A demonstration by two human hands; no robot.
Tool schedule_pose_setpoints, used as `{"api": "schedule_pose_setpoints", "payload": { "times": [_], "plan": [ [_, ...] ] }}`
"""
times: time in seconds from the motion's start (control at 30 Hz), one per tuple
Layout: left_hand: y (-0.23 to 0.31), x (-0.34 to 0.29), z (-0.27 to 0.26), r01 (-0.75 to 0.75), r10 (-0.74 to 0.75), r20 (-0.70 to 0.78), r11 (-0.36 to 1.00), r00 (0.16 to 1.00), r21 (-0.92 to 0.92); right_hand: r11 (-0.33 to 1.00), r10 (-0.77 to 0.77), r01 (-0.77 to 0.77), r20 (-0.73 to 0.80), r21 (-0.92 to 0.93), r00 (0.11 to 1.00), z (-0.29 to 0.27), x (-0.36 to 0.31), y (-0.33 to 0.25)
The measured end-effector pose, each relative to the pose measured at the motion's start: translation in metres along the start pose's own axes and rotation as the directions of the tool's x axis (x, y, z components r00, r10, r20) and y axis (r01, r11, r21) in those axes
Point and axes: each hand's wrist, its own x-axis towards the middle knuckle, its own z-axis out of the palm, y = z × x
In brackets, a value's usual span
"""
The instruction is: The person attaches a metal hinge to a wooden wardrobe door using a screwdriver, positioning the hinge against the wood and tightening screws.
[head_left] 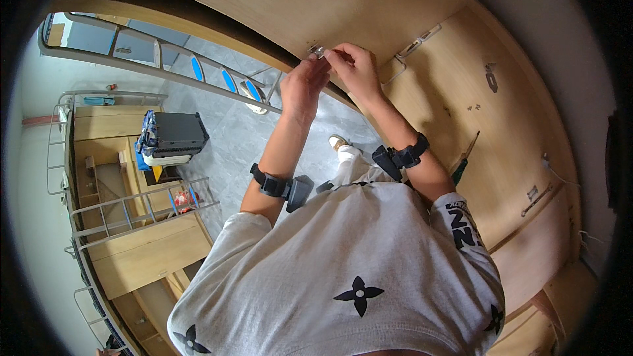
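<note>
Both my hands meet at a small shiny metal fitting [316,50] against the pale wooden panel [376,0], near its lower edge. My left hand [304,89] is closed, with its fingertips at the fitting's lower side. My right hand [357,71] pinches it from the right with thumb and fingers; part of the fitting is hidden behind the fingertips. To the right, on a wooden surface [508,142], lies a screwdriver [467,155] with a dark green handle, partly behind my right arm. A few small screws [473,107] and a dark flat piece [490,78] are on that surface.
A metal bracket [417,43] and a hinge-like bar [537,199] sit on the wood at right. At left, a ladder [178,72] with blue treads slants across. A dark suitcase [175,133] stands on the grey tiled floor [244,138], before bunk beds with wooden cabinets [142,260].
</note>
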Motion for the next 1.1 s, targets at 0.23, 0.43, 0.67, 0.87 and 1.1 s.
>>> {"api": "schedule_pose_setpoints", "payload": {
  "times": [0.23,0.43,0.67,0.87,1.1],
  "plan": [
    [0.004,0.001,0.010,0.024,-0.025,-0.016,0.999,1.000,-0.030,0.981,0.104,-0.121,0.114,0.149,0.988,0.008,0.008,0.002],
    [0.006,0.004,0.008,0.026,-0.024,0.035,0.999,0.999,-0.045,0.984,0.106,-0.120,0.104,0.131,0.989,0.013,0.011,0.001],
    [0.009,-0.003,0.014,-0.010,0.010,0.027,1.000,1.000,-0.002,0.965,0.185,-0.204,0.121,0.166,0.975,0.014,0.014,0.000],
    [0.014,-0.007,0.012,-0.035,0.032,0.082,0.999,0.996,0.031,0.899,0.248,-0.291,0.166,0.327,0.954,0.014,0.013,-0.009],
    [0.007,-0.007,0.009,-0.087,0.086,0.019,0.995,0.996,0.047,0.754,0.390,-0.469,0.260,0.460,0.883,0.011,0.008,-0.023]
  ]
}}
